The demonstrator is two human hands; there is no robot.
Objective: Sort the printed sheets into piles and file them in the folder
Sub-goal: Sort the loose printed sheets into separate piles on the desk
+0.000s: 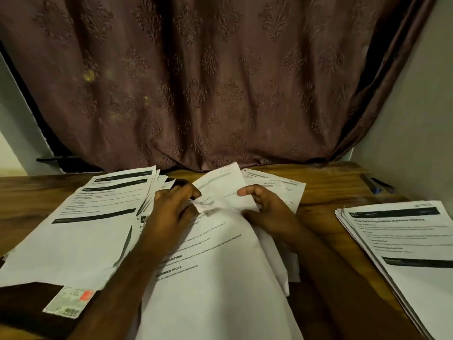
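On the wooden table (331, 182), printed sheets lie in several piles. At the left, a fanned pile (93, 217) with black header bars spreads from the far edge toward the near left, and its lower corner overlaps a dark folder (29, 305) that bears a white label (69, 301) with a red patch. Whether the folder holds any sheets cannot be told; only its cover shows. At the right, well apart from the hands, a neater pile (402, 241) rests near the table's right edge, its top sheet printed with a black bar and lines of text. In the middle, a loose heap (215, 278) of sheets runs from the hands down to the bottom of the view, and more sheets (282, 190) peek out behind the right hand.

Both hands meet over the middle heap on one bent sheet (220, 190) that stands up off the heap. The left hand (174, 209) has its grip closed on that sheet's left edge, fingers curled over it and the paper crumpled under the tips. The right hand (267, 212) pinches the sheet's right edge between thumb above and curled fingers below.

Behind the table hangs a brown patterned curtain (220, 82), its hem touching the far edge.
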